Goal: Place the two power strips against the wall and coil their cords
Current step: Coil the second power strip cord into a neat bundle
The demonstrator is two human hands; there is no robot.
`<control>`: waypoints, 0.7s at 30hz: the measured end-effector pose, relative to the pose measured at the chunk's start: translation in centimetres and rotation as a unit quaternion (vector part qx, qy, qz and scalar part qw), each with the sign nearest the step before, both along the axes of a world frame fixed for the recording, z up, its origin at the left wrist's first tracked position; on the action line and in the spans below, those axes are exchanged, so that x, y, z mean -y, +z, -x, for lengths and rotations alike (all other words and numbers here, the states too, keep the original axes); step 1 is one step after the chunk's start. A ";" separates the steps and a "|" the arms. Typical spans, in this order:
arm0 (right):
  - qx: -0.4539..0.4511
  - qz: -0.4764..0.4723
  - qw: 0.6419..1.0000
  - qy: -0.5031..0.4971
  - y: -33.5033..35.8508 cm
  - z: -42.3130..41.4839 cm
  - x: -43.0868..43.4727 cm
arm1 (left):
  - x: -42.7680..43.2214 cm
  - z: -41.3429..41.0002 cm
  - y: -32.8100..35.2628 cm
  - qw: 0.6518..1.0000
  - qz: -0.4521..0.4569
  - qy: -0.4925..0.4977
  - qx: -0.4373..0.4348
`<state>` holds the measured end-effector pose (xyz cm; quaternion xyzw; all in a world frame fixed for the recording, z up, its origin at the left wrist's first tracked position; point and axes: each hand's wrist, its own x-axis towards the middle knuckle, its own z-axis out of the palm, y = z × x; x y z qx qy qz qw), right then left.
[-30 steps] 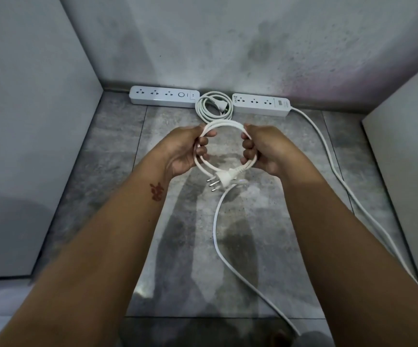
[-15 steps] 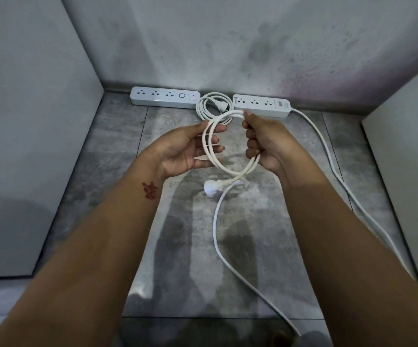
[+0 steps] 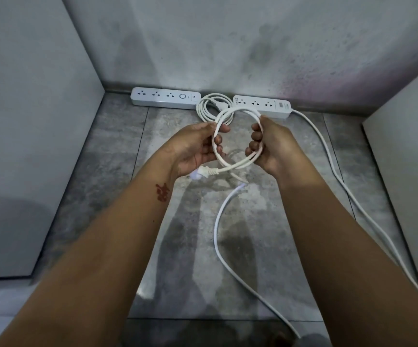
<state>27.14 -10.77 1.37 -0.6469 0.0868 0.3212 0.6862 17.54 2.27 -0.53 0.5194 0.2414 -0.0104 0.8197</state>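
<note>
Power strips, two white ones, lie end to end along the far edge of the grey tiled floor (image 3: 117, 151), flat against the stained wall (image 3: 228, 46): the left strip (image 3: 165, 100) and the right strip (image 3: 263, 106). The right strip's long white cord (image 3: 216, 236) leaves its right end, runs down the floor's right edge, then curves back up the middle to the person's hands. The left hand (image 3: 192, 149) and right hand (image 3: 273, 146) are raised above the floor's centre, each with fingers curled round one side of a loop (image 3: 240, 110) of that cord. A finished coil (image 3: 201, 111) rests on the floor between the two strips. The plug (image 3: 204, 171) hangs under the left palm.
</note>
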 end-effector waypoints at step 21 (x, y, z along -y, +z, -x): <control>0.100 0.004 0.989 -0.106 0.3 -1.3 -0.2 | 0.2 2.3 -0.9 0.960 0.013 -0.267 -0.085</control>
